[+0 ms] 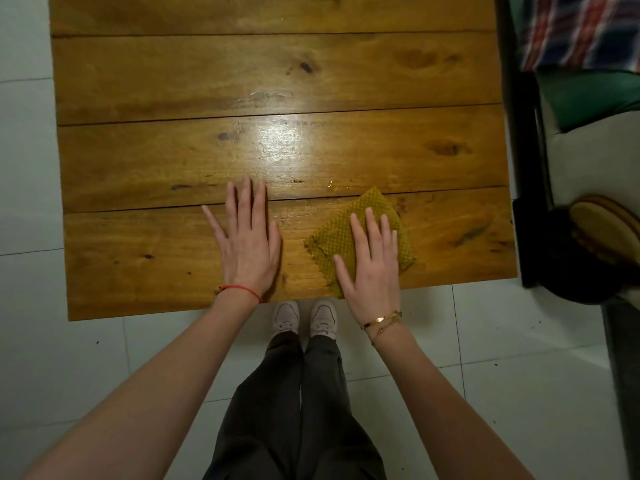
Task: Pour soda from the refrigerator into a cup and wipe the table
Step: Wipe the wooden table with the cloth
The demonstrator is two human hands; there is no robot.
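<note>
Right of centre, the right hand (372, 268) presses flat-fingered on a soft, limp yellow cloth (360, 233); best pushed from above. Left hand (247, 251) rests spread on the table (138, 161).

White tiled floor (502, 393), plaid fabric (581, 29) and green cushion (588, 95) at right, lamp glare on wood

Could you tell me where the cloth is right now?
In the head view, the cloth lies flat under the right hand, near the table's front edge.
</note>
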